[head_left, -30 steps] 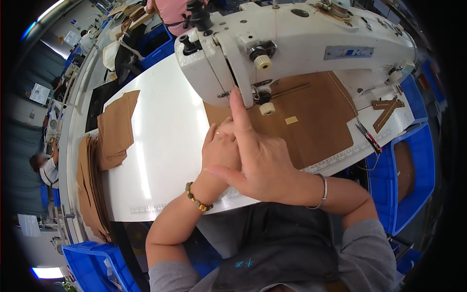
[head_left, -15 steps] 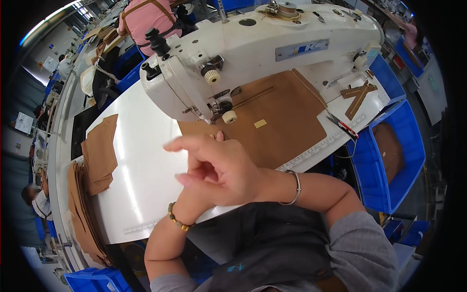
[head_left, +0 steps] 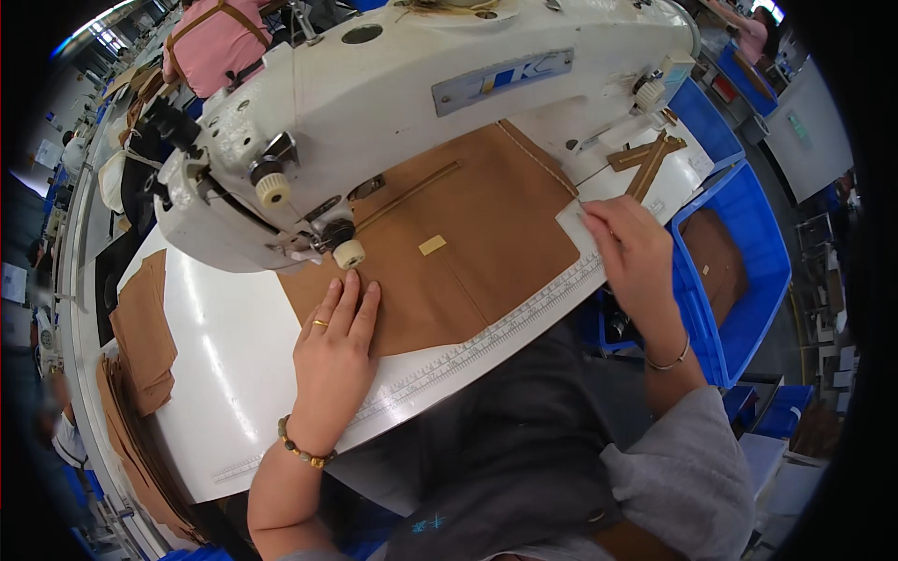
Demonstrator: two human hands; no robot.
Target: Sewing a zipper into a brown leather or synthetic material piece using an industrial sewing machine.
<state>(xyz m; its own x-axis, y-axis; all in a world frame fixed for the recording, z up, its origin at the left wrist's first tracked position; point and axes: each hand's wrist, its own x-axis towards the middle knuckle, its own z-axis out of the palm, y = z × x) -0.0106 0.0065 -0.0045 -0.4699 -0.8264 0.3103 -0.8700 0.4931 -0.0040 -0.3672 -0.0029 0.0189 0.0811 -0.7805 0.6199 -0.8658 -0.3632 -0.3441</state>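
Observation:
My left hand [head_left: 332,351] lies with fingers apart on a brown fabric panel [head_left: 505,243], just below the needle area of a white sewing machine [head_left: 505,79]. The panel has a small yellow patch [head_left: 431,245], a long strip across its upper part and a stitched band along its right side. My right hand [head_left: 631,262] is bent with fingers pinched by the panel's upper right corner, at the end of that band. What those fingertips hold is too small to make out.
Brown pieces [head_left: 140,337] are stacked at left on the white table [head_left: 224,393], which has rulers along its front edge. Brown strips [head_left: 645,168] lie at right, beside blue bins [head_left: 767,299]. Two co-workers in pink [head_left: 215,51] [head_left: 748,33] are in the background.
My two hands were together, one over the other; now they have parted, left onto the panel, right to its right corner. The view has moved, so the machine sits farther left in it.

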